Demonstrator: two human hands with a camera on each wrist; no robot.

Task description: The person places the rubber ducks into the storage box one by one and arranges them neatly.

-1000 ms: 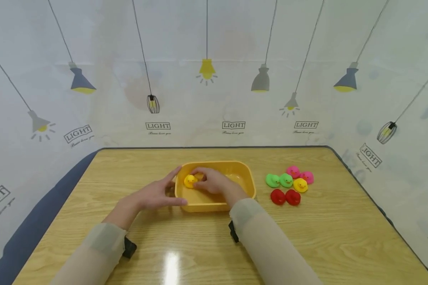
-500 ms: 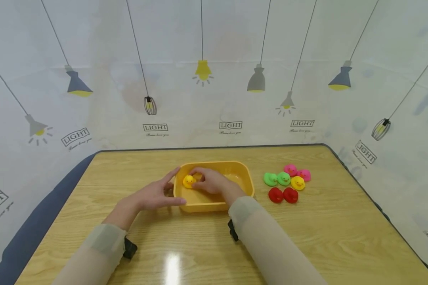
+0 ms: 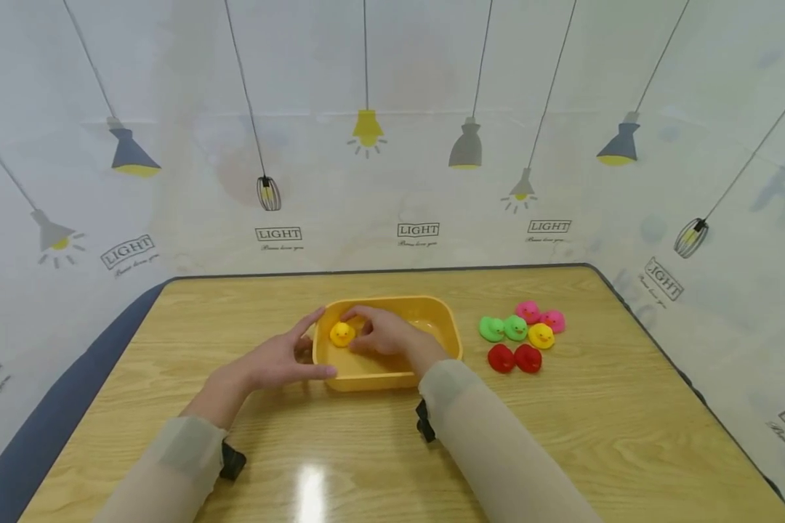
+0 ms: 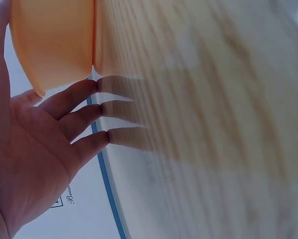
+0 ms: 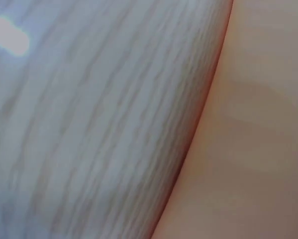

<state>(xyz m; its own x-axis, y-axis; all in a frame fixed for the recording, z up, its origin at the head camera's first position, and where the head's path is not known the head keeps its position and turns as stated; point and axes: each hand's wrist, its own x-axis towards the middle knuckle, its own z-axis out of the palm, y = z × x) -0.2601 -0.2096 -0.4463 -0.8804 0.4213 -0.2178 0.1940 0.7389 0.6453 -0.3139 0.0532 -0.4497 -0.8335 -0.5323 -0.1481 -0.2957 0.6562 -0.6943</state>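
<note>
A yellow rubber duck (image 3: pixel 342 334) sits upright at the left end of an orange-yellow plastic basin (image 3: pixel 373 380). My right hand (image 3: pixel 389 335) reaches down into the basin just right of the duck. Its bent fingers and thumb are parted, and a small gap shows between them and the duck. My left hand (image 3: pixel 275 361) is spread at the basin's left end, the index finger and thumb at its rim. The left wrist view shows the other fingers (image 4: pixel 86 113) extended, tips at the wooden table. In the right wrist view only the basin wall (image 5: pixel 258 139) and table appear.
Right of the basin on the wooden table (image 3: pixel 602 421) lie two green ducks (image 3: pixel 504 328), two pink ducks (image 3: pixel 540 316), one yellow duck (image 3: pixel 541 335) and two red ducks (image 3: pixel 514 359). A pale curtain (image 3: pixel 340 254) printed with lamps stands behind the table.
My right fingers, which were at the duck, have drawn slightly away to its right. The left hand stays at the basin. The whole head view has shifted a little.
</note>
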